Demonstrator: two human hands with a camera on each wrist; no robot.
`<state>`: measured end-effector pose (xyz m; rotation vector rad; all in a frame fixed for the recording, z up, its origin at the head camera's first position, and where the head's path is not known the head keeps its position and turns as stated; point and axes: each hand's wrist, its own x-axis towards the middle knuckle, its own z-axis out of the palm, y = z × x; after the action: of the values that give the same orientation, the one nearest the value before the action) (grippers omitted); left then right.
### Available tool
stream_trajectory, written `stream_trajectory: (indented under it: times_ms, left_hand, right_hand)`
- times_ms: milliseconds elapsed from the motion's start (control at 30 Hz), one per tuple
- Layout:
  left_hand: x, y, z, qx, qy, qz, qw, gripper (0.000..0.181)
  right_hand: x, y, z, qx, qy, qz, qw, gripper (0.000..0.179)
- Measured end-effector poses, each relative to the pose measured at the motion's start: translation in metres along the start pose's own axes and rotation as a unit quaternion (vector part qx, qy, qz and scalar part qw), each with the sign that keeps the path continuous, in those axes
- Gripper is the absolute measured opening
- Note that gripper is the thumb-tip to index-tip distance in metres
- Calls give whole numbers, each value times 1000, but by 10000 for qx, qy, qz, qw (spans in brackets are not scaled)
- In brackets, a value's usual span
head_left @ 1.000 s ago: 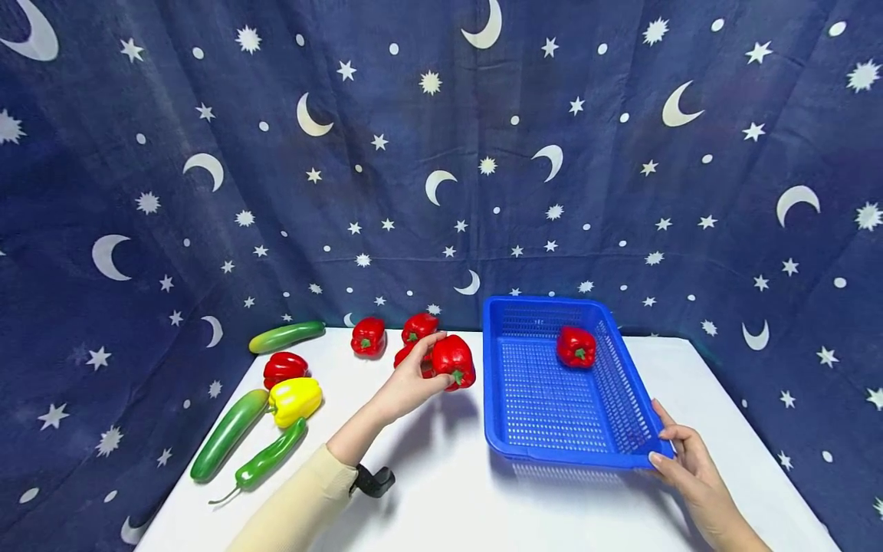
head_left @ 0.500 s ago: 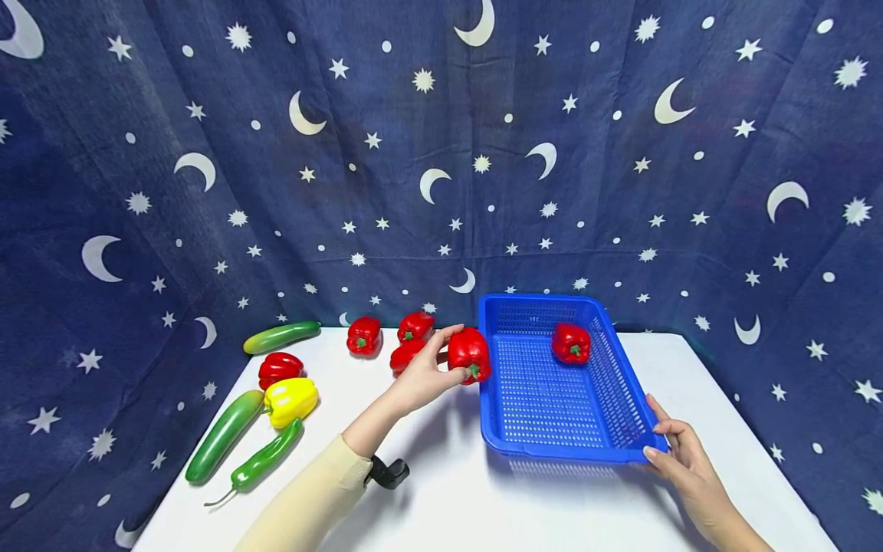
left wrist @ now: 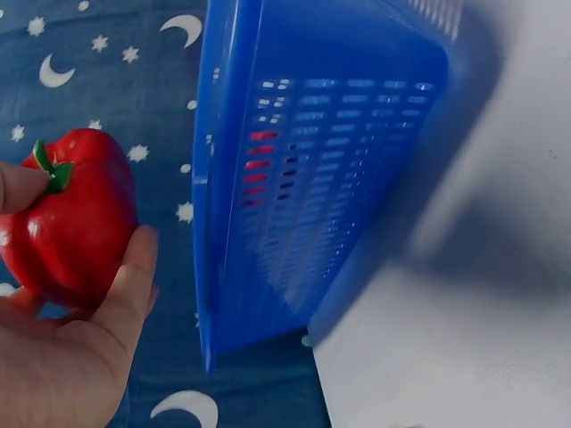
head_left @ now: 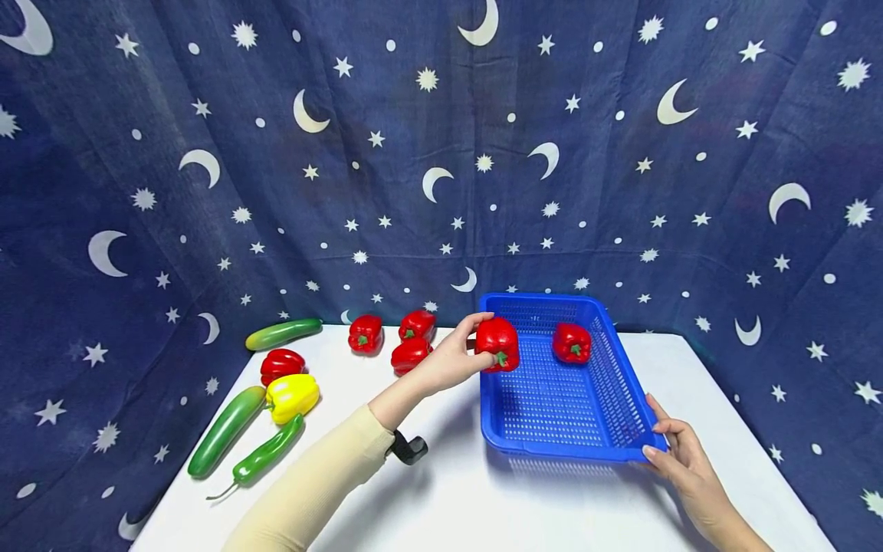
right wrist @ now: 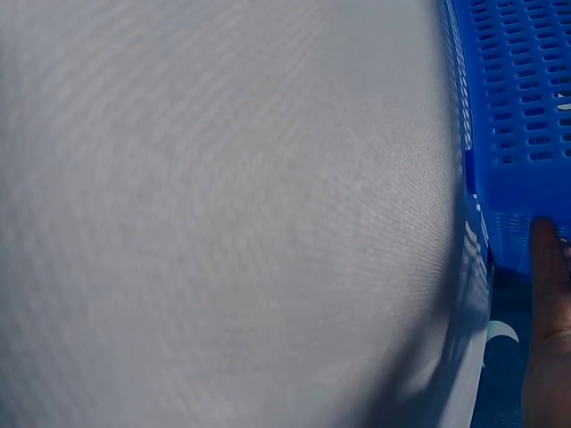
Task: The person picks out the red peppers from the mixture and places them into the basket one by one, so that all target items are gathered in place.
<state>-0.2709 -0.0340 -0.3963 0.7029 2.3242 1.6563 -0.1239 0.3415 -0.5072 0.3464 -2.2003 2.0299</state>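
Observation:
My left hand [head_left: 448, 364] grips a red bell pepper [head_left: 497, 343] between thumb and fingers, with the thumb by its green stem. The pepper is up at the left rim of a blue perforated plastic basket [head_left: 552, 410], overlapping it in the head view. In the left wrist view, the held pepper [left wrist: 85, 227] is beside the basket's wall [left wrist: 312, 178], with a gap visible between them. Another red bell pepper [head_left: 572, 343] lies inside the basket toward the back. My right hand [head_left: 690, 468] holds the basket's near right corner, thumb on the rim; its other fingers are partly hidden.
Several red bell peppers [head_left: 366, 335] lie at the back of the white table [head_left: 441, 491]. At the left are a yellow bell pepper [head_left: 293, 398], a red one [head_left: 282, 366], a long green pepper [head_left: 267, 452] and two cucumbers [head_left: 226, 432]. A starry blue curtain [head_left: 386, 207] hangs behind.
My left hand has carried the red bell pepper rightward, from above the table to the basket's left rim. The right hand keeps its hold on the corner.

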Motion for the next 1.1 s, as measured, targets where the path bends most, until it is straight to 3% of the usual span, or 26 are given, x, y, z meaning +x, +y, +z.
stream_trajectory:
  times_ms: [500, 700, 933, 1100]
  left_hand:
    - [31, 15, 18, 331, -358, -272, 9984, 73]
    - [43, 20, 18, 72, -474, -361, 9982, 72]
    - [59, 21, 22, -144, -388, -688, 9968, 72]
    - [70, 28, 28, -240, -396, -671, 9967, 72]
  right_hand:
    - [2, 1, -1, -53, 23, 37, 10000, 25]
    - [2, -1, 1, -79, 37, 84, 9999, 24]
    - [1, 0, 0, -14, 24, 18, 10000, 24]
    - [0, 1, 0, -48, 23, -32, 10000, 24]
